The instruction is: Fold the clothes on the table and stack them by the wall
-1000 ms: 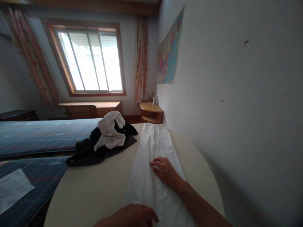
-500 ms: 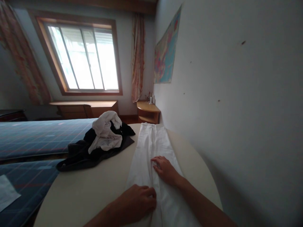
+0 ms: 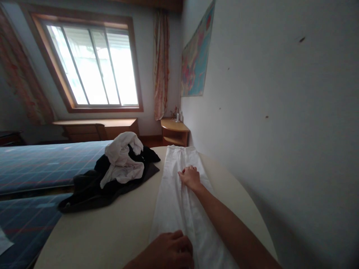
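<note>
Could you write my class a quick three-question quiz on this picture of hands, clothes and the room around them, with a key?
1. True or false: the right hand is farther from the camera than the left hand.
2. Fill in: a ____ hangs on the wall to the right of the window.
3. Choose: what lies left of the white garment on the table?
A) a kettle
B) a heap of clothes
C) a stack of plates

Key: 1 true; 2 map; 3 B.

Home bedroom: plaid mattresses [image 3: 50,164], patterned curtains [image 3: 161,67], wall map [image 3: 197,56].
</note>
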`<state>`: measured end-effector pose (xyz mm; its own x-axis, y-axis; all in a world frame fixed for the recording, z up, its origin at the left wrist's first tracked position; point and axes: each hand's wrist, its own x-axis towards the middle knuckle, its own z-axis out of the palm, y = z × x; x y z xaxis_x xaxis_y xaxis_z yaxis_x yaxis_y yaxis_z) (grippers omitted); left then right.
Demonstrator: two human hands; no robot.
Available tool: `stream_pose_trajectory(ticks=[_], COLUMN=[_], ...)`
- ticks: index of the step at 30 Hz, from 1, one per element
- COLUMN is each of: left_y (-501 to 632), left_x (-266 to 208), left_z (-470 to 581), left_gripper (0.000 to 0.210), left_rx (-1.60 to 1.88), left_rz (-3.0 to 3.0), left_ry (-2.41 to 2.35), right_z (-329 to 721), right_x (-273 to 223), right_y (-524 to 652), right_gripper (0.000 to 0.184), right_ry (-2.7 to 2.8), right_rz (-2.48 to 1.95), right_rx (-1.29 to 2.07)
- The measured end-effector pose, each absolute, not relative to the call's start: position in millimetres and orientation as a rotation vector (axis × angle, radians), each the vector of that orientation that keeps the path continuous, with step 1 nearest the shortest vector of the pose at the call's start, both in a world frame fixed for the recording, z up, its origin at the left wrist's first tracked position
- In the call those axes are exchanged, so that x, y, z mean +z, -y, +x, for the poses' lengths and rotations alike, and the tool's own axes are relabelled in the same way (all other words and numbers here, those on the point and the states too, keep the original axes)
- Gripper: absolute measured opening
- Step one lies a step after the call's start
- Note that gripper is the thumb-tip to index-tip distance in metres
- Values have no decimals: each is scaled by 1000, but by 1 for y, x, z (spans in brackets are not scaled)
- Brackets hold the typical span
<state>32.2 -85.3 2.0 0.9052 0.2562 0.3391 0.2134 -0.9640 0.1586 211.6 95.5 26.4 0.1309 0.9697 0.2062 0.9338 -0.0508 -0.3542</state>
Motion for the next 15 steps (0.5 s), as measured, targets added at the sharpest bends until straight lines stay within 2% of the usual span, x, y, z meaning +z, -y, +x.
stream_pose_trajectory(ticks=[3,7,12,15], left_y=[87,88,87,90], left_x=[0,3,-10,-13], left_z=[35,39,42,45], left_gripper=[14,7,10,12], left_rx=[621,668,611,552], left_rz=[2952,2878,2918,2921], left_ry=[-356,-376,-365,-380], right_z=[210,217,225,225], right_x=[25,29,24,19], right_y=[-105,-114,-111,-104], right_gripper=[31,30,22,25], right_ry=[1783,1738,1824,1916], right_rz=[-2070,-2076,-1959,-1851], right_rx=[124,131,171,188])
